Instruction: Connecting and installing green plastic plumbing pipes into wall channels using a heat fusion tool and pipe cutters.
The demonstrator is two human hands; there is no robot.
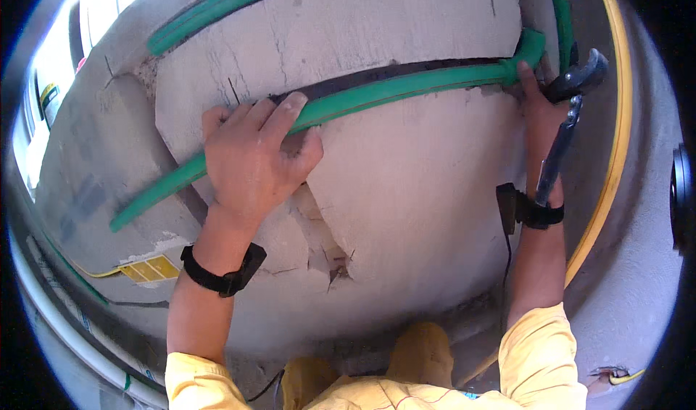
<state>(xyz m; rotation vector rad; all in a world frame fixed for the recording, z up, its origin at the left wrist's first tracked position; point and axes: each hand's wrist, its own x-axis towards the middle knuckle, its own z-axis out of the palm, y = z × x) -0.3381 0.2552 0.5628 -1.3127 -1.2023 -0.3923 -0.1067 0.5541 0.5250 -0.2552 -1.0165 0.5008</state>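
Note:
A long green pipe (406,87) runs across the grey wall, partly over a dark groove cut in it. My left hand (254,145) is closed round the pipe left of its middle, fingers over the top and thumb below. At the pipe's right end is a green fitting (528,51), with a digit of my right hand (536,94) pressed against it. A hammer-like tool with a dark metal head (586,75) and black handle is at my right hand, its handle lying along the wrist. The other right fingers are mostly hidden behind the tool.
Another green pipe (239,7) lies in an upper groove. A yellow conduit (620,120) curves down the right side. Yellow wall boxes (150,268) are set low on the left, beside a white pipe (80,348). A broken hole (337,265) marks the wall below my hands.

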